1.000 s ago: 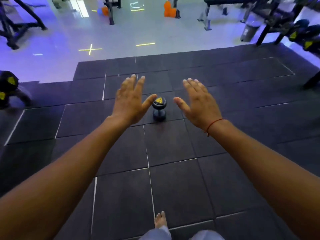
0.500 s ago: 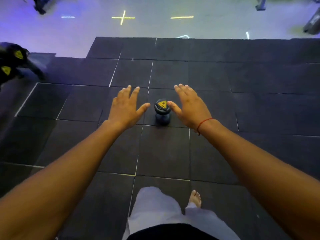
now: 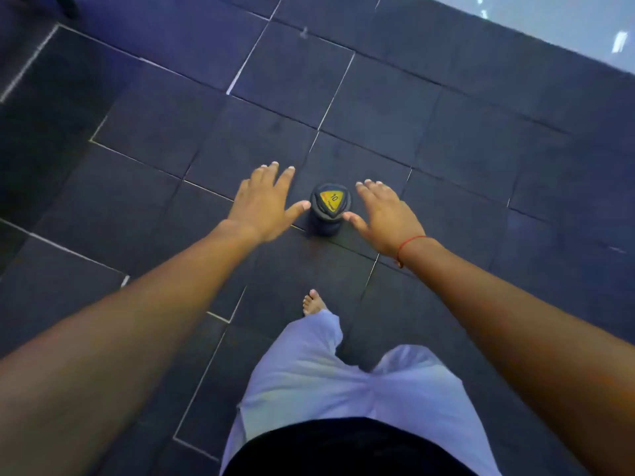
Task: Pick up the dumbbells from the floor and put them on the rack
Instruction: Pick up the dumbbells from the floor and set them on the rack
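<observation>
Nearest the camera: light grey trousers (image 3: pixel 343 383) and one bare foot (image 3: pixel 313 302) planted on the dark rubber floor tiles (image 3: pixel 378 108), directly behind the reach.

Both arms extended forward. Left hand (image 3: pixel 263 202) spread flat, palm down, holding nothing. Right hand (image 3: pixel 383 214), red thread bracelet (image 3: pixel 407 247) at the wrist, likewise spread and empty.

Between the two thumbs: one black dumbbell with a yellow triangular "10" end label (image 3: pixel 330 209), standing on end on the tiles. Left thumb tip appears at its upper head; contact not confirmed.

Rack not in view.

Risk: an upright dumbbell is top-heavy; a one-sided nudge could topple it toward the foot. Smooth rounded heads invite slipping; the handle below appears the safer hold.
</observation>
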`<action>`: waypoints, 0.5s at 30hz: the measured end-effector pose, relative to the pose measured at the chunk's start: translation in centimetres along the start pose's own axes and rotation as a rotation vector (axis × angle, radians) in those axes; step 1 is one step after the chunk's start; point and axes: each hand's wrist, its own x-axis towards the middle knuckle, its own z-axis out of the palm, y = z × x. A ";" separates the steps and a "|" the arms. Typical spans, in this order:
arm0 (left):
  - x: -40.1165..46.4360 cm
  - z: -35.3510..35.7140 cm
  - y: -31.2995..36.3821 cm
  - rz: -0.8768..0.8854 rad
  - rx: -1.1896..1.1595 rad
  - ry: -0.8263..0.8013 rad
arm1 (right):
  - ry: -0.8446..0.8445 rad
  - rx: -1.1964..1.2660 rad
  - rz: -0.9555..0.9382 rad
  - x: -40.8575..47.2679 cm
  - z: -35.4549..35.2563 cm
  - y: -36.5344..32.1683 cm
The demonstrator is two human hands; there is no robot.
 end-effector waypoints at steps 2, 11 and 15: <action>2.8 1.1 0.7 -0.016 0.001 -0.043 | -0.050 -0.017 -0.014 2.9 0.2 1.9; 13.4 8.8 1.7 -0.271 -0.098 -0.186 | -0.309 -0.044 -0.171 18.2 6.6 10.0; 18.3 17.9 1.9 -0.446 -0.194 -0.283 | -0.438 -0.114 -0.219 25.7 13.6 14.9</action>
